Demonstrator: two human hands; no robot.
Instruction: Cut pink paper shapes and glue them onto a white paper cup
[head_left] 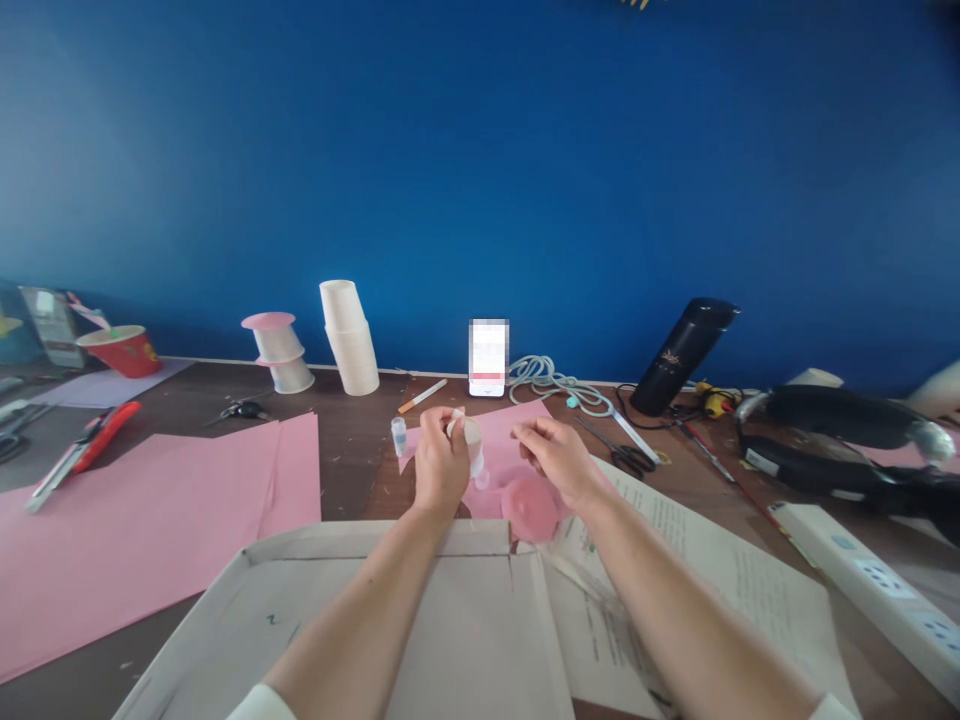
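My left hand is closed around a small whitish cup-shaped piece, partly hidden by the fingers. To its right, my right hand has its fingertips pinched together; whether anything is between them cannot be made out. Both hands are over a pink sheet. A round pink piece lies just below my right hand. Below the held piece shows a small translucent object. Left of my left hand stands a small clear bottle.
A phone leans on the blue wall. Stacked paper cups, a pink-topped cup stack and a black flask stand at the back. Scissors, a utility knife, pink paper, a power strip and a cardboard box lie around.
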